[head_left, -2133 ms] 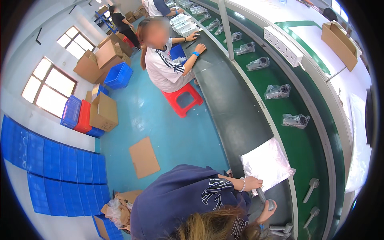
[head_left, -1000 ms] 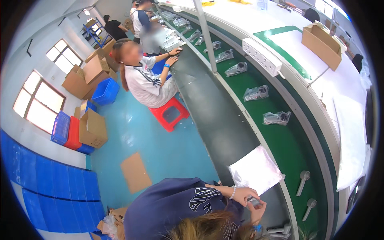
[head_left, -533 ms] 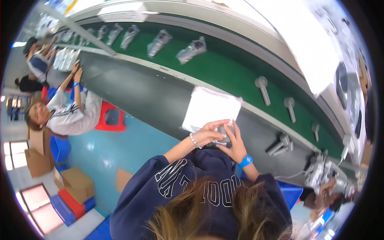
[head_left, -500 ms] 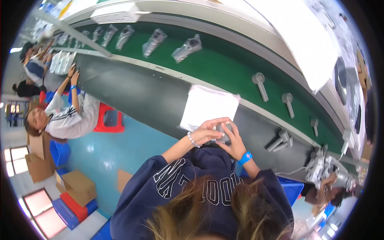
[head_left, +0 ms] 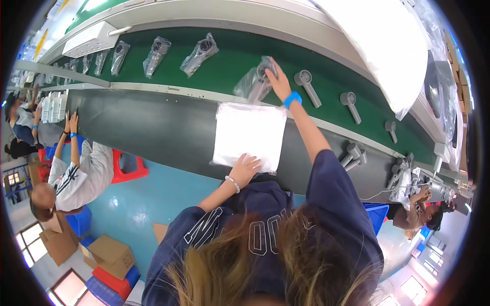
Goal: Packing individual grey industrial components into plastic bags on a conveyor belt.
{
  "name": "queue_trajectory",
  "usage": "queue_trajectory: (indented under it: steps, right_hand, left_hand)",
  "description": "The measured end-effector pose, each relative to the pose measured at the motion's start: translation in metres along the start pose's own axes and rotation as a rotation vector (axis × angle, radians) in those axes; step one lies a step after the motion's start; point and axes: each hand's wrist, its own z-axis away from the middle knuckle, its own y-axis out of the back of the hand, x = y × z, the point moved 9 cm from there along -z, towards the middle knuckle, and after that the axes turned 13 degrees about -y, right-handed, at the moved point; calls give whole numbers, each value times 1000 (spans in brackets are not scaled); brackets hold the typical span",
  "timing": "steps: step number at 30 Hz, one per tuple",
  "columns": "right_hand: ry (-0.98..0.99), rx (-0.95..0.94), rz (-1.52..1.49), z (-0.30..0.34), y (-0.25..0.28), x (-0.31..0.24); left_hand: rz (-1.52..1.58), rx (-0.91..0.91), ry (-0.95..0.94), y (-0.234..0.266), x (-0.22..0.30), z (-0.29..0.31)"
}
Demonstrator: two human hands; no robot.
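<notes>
My right hand (head_left: 279,83) reaches out over the green belt, its fingers closed at the round head of a grey handheld fan in a clear plastic bag (head_left: 254,84). The bagged fan is slightly blurred, and I cannot tell whether it touches the belt. My left hand (head_left: 244,170) lies with fingers spread on the near edge of a stack of white plastic bags (head_left: 250,133) on the dark worktable. To the right of my right hand, an unbagged grey handheld fan (head_left: 309,87) lies on the belt.
More bagged fans (head_left: 156,57) line the green belt (head_left: 232,48) on the left, bare fans (head_left: 350,106) on the right. Several loose fans (head_left: 353,155) rest on the dark worktable (head_left: 148,109). Co-workers sit at both sides, one beside a red stool (head_left: 128,168).
Both hands were together near my chest around a grey object. My right hand is now out over the belt with the bagged fan; my left has come down onto the white bags.
</notes>
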Motion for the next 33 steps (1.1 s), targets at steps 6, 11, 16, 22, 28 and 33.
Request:
queue_trajectory:
  steps: [6, 11, 16, 22, 28, 33]
  right_hand:
    - [36, 446, 1105, -36, 46, -16]
    - [-474, 522, 1220, -28, 116, 37]
    - [-387, 393, 475, -12, 122, 75]
    - [-142, 223, -135, 80, 105, 51]
    - [10, 207, -660, 149, 134, 66]
    - [15, 121, -904, 155, 144, 75]
  left_hand:
    - [-306, 56, -175, -10, 7, 11]
    - [-211, 77, -210, -4, 9, 15]
    - [-148, 40, -115, -6, 7, 17]
    - [101, 139, 164, -9, -13, 28]
    - [499, 334, 345, 0, -23, 19]
    - [536, 445, 263, 6, -15, 12]
